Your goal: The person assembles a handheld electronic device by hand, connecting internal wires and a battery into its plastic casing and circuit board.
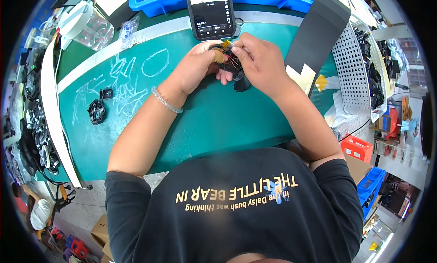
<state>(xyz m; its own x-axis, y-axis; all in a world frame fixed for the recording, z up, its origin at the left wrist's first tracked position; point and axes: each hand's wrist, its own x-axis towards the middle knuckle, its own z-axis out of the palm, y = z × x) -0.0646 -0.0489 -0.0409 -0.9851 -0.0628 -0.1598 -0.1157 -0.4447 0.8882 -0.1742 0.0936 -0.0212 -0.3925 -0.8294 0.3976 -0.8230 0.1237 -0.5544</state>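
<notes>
Above the green mat (218, 122), my left hand (195, 65) grips a round black plastic housing (233, 66) with thin red and other wires showing inside it. A tan wrap covers the tip of its thumb. My right hand (259, 60) bends over the same housing, thumb and forefinger pinched at a small yellow-taped piece (226, 44) by its upper edge; whether that piece is a battery I cannot make out. A black flared part (242, 84) shows just under the hands; I cannot tell whether it joins the housing.
Beyond my hands a phone (211, 17) stands upright before a blue bin (159, 3). At left lie an open black ring-shaped part (96, 112) and a small black block (106, 93). A perforated metal basket (353, 67) of black parts and a dark board (314, 31) stand right.
</notes>
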